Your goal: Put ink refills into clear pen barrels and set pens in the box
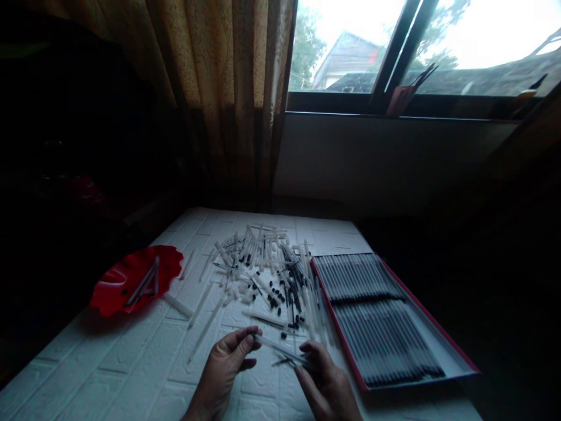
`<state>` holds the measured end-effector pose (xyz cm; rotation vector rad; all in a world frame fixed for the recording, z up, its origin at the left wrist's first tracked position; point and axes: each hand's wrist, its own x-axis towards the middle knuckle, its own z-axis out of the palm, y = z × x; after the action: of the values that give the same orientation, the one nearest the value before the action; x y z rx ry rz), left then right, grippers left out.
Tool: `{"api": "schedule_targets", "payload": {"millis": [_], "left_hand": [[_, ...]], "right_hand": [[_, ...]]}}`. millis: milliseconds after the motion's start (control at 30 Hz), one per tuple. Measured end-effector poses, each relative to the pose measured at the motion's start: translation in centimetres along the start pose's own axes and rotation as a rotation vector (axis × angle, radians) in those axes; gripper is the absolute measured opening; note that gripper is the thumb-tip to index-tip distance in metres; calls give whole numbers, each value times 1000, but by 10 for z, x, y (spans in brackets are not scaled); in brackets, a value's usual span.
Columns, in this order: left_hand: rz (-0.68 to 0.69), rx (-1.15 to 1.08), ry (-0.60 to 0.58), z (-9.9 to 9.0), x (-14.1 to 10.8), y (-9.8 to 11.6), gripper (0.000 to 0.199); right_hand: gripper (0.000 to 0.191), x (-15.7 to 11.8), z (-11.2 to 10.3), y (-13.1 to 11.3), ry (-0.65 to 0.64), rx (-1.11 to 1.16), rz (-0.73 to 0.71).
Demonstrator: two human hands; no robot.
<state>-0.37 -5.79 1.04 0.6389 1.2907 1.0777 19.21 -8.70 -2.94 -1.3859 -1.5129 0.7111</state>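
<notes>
Dim room, light from one window [342, 52] beyond the box; one patterned curtain [228, 70] left of it. White brick-pattern table [131, 374] under everything. Landmark = red-edged box [432, 333].

Both hands are left of the box's near end, apart from each other, bridged by one clear tube [280, 351]. Left hand [234, 356]: thumb and fingers pinch the tube's dark end, other fingers curled. Right hand [326, 380], just beside the box: thumb and index clamp the opposite end, which disappears into the grip. Wrists bent inward, forearms cut off by the bottom edge. Thin dark piece [283, 361] under the tube, next to the right fingers; can't tell if held or lying there.

Far left and right of the box is near black, nothing readable. Pink cup [400, 100] on the sill beyond the box holds a few thin sticks.

Counts: one box, two rows of pens [359, 275], packed too tight to count. One red dish [111, 295], well left of the box, seemingly three sticks inside. Loose tubes [263, 242] left of the box: dozens, overlapping. Small black plugs [274, 302] among them: over ten.
</notes>
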Motion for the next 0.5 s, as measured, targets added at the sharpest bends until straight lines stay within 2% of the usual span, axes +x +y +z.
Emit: {"api": "schedule_targets", "payload": {"millis": [133, 300, 500], "left_hand": [[-8, 0, 7, 0, 0, 2, 42], [-9, 10, 1, -2, 1, 1, 45], [-5, 18, 10, -4, 2, 0, 45]], "right_hand": [[31, 1, -2, -2, 2, 10, 3], [37, 3, -6, 0, -41, -34, -43], [40, -2, -2, 7, 18, -8, -6]]}}
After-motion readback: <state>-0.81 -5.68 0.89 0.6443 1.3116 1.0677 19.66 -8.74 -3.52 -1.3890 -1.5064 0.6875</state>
